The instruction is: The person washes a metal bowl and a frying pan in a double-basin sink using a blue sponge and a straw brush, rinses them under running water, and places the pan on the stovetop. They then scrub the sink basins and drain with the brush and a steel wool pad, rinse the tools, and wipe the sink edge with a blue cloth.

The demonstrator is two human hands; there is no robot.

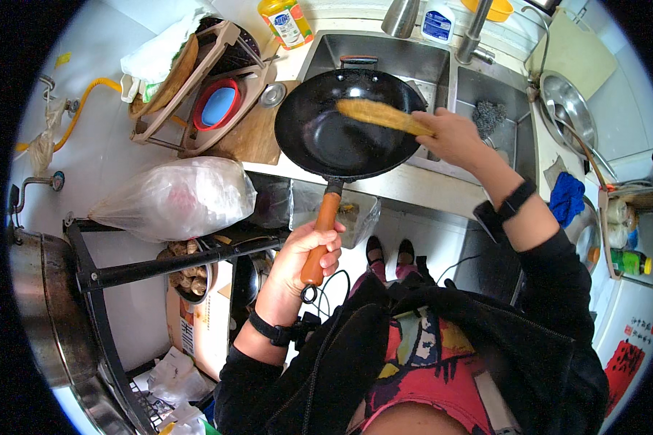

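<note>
My left hand (311, 251) is closed around the orange-brown handle of a black wok (332, 138). The wok is held above the front left part of the steel sink, tilted so that its inside shows. In my right hand (451, 136) is the end of a yellowish-brown brush or loofah-like scrubber (378, 115), which looks slightly blurred. Its far end lies over the inside of the wok; whether it touches the surface I cannot tell. A metal scouring pad (488, 117) lies in the right basin, beyond my right hand.
The sink's faucet (470, 41) rises behind the basins. A wooden cutting board (250, 133) and a tilted rack (217, 98) with bowls stand left. A filled plastic bag (182, 198) sits nearer. At right are a steel bowl (566, 103) and a blue cloth (567, 200).
</note>
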